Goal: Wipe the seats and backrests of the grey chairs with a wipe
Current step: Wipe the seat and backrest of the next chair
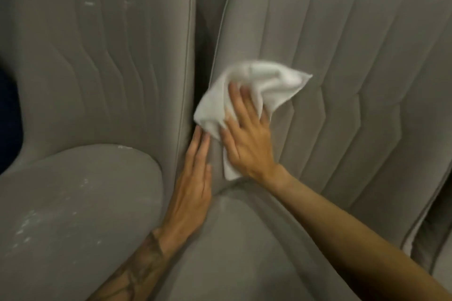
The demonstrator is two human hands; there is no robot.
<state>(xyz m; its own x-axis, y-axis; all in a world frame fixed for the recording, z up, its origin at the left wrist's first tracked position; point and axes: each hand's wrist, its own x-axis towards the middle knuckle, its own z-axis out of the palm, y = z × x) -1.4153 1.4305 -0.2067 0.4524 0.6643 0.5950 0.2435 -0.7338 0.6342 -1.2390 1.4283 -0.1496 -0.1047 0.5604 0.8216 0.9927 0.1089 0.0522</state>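
Two grey upholstered chairs stand side by side. The left chair's backrest (97, 56) and seat (73, 215) carry white specks. My right hand (247, 139) presses a white wipe (264, 83) flat against the lower left part of the right chair's backrest (354, 68), fingers spread over the cloth. My left hand (193, 188) lies flat, fingers straight, along the left edge of that backrest, just above the right chair's seat (232, 252). Its fingertips almost touch the wipe's lower corner.
A narrow dark gap (203, 39) runs between the two backrests. At the far left a dark opening (8, 117) shows beside the left chair. Another grey cushion edge (437, 264) appears at the bottom right.
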